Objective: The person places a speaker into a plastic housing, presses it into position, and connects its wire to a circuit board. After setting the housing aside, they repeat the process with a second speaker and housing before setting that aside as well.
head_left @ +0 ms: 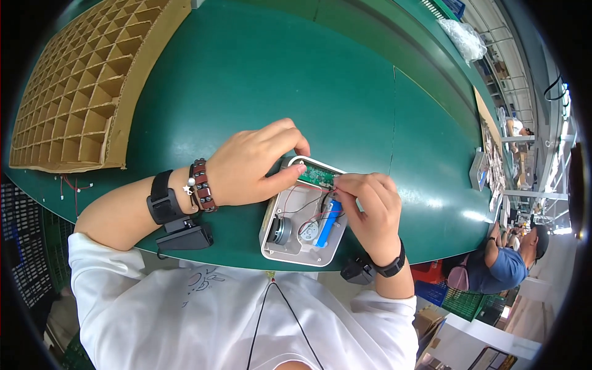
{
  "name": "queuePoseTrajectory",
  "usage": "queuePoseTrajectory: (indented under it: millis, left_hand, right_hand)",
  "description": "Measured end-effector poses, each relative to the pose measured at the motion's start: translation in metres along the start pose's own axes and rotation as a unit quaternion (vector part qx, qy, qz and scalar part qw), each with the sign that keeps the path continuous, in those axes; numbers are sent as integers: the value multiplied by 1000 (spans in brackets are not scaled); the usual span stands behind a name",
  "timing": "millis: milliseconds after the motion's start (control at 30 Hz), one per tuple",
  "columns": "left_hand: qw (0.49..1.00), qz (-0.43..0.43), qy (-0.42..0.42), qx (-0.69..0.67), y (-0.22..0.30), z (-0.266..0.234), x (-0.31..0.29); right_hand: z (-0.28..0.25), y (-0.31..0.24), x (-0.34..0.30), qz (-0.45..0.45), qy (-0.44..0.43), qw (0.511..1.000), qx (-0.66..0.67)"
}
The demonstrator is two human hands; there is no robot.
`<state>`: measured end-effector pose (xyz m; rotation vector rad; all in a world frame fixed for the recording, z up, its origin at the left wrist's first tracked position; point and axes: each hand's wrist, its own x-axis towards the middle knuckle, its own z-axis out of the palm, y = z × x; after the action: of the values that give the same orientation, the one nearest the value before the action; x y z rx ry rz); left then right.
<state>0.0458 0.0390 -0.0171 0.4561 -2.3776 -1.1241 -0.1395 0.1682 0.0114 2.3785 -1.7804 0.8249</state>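
An open white plastic housing (269, 251) lies near the table's front edge. A green circuit board (317, 176) sits along its far wall. My left hand (262, 161) grips the housing's far left corner, its thumb at the board's left end and its fingers bent over the wall. At the board's right end, my right hand (372, 206) pinches a thin wire; the fingertips mostly hide it. Inside the housing are a round black speaker (280, 230), a blue cylindrical battery (328, 224), a round pale part (308, 230) and loose red and black wires.
A cardboard box with divided cells (74, 98) stands at the far left. Red wires (76, 190) lie below it. A small grey box (478, 171) and flat cardboard (487, 123) are at the right. Beyond the table's right end sits another person (502, 265).
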Motion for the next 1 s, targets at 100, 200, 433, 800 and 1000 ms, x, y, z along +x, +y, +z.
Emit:
queuePoseTrajectory:
  millis: [100, 200, 433, 800, 1000]
  left_hand:
    - [1000, 4, -4, -6, -2, 1, 0]
    - [1000, 7, 1, -7, -2, 2, -1]
    - [1000, 22, 0, -21, -8, 5, -1]
    - [1000, 7, -7, -16, -8, 5, -3]
    - [1000, -10, -11, -13, -5, 4, 0]
  right_hand:
    - [0, -4, -1, 34, -23, 999, -7]
    - [4, -7, 0, 53, -6, 996, -71]
    - [10, 2, 2, 134, -12, 988, 72]
    - [5, -5, 6, 122, -55, 991, 15]
    - [-1, -5, 11, 56, -87, 993, -47]
